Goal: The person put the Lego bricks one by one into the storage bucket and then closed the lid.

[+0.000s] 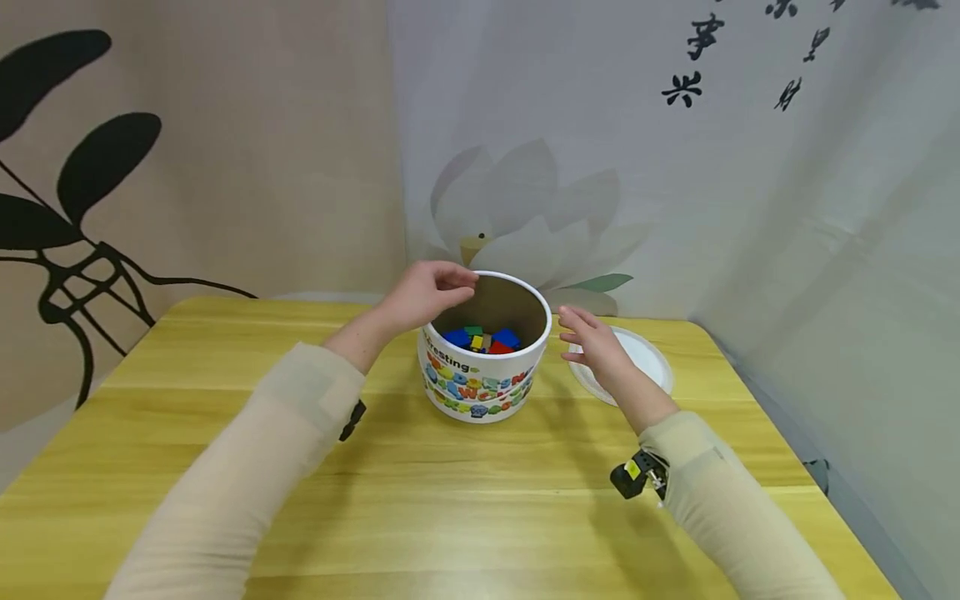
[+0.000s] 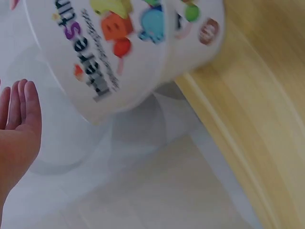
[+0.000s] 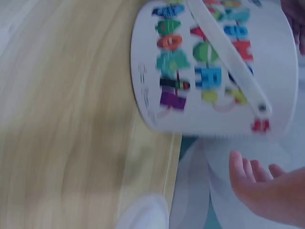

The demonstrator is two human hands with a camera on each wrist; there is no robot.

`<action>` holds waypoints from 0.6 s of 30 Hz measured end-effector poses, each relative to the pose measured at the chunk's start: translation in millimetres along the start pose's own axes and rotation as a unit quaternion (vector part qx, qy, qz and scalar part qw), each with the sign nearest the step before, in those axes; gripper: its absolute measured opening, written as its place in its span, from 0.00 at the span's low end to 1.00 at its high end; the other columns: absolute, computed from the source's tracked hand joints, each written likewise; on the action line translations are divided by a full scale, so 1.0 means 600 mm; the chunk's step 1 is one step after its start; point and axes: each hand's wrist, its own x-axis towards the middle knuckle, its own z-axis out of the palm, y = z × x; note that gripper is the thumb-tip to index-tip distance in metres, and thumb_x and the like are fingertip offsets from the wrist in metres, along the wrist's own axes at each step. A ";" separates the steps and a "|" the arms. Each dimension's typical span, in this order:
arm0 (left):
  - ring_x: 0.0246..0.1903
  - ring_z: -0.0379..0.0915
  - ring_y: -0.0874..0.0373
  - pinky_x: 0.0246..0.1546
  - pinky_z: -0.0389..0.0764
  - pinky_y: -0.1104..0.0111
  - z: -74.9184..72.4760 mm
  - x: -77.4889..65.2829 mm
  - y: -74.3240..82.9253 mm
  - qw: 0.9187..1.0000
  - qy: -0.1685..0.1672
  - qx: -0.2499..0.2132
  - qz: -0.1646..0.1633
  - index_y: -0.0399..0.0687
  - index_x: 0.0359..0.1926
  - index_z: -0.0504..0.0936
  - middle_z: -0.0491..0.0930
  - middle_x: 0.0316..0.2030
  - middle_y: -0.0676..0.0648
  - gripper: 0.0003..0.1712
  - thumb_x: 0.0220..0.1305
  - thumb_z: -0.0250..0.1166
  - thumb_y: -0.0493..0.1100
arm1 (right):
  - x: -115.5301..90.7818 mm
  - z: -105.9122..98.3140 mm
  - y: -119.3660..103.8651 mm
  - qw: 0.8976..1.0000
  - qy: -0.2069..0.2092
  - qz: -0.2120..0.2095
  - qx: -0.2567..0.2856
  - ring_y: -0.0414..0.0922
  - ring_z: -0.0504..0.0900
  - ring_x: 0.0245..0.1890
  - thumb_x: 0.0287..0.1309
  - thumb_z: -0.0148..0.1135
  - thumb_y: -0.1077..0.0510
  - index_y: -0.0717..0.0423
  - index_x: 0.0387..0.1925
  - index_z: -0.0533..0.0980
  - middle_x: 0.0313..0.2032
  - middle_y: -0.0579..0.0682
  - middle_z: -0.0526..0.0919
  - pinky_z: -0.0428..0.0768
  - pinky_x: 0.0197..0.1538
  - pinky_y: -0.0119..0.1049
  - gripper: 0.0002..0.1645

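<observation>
A white bucket printed with colourful letter characters stands upright on the wooden table, its top uncovered. Inside it lie several blocks in blue, red, yellow and green. My left hand hovers at the bucket's left rim, fingers extended over the opening and holding nothing. To the right of the bucket, my right hand is raised with its fingers spread apart, a short way off the rim. In the right wrist view a white handle crosses the bucket's printed side.
A round white lid lies flat on the table, right of the bucket and partly behind my right hand. Behind the table's far edge hangs a wall cloth with a lotus print and dark characters.
</observation>
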 end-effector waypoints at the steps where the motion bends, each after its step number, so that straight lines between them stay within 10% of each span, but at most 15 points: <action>1: 0.51 0.73 0.51 0.55 0.75 0.61 0.005 0.003 0.005 1.000 -0.001 -0.003 0.002 0.43 0.54 0.77 0.79 0.51 0.43 0.18 0.65 0.59 0.43 | 0.000 -0.010 0.001 1.000 0.000 0.004 -0.004 0.56 0.59 0.68 0.68 0.44 0.43 0.56 0.71 0.51 0.70 0.59 0.57 0.66 0.65 0.50 0.38; 18: 0.55 0.71 0.53 0.54 0.75 0.64 0.202 0.045 0.117 0.994 -0.077 -0.067 0.049 0.46 0.64 0.67 0.74 0.56 0.44 0.25 0.68 0.55 0.44 | -0.010 -0.173 0.074 0.993 0.032 0.064 -0.089 0.60 0.54 0.69 0.65 0.38 0.33 0.61 0.72 0.44 0.70 0.66 0.51 0.62 0.67 0.51 0.48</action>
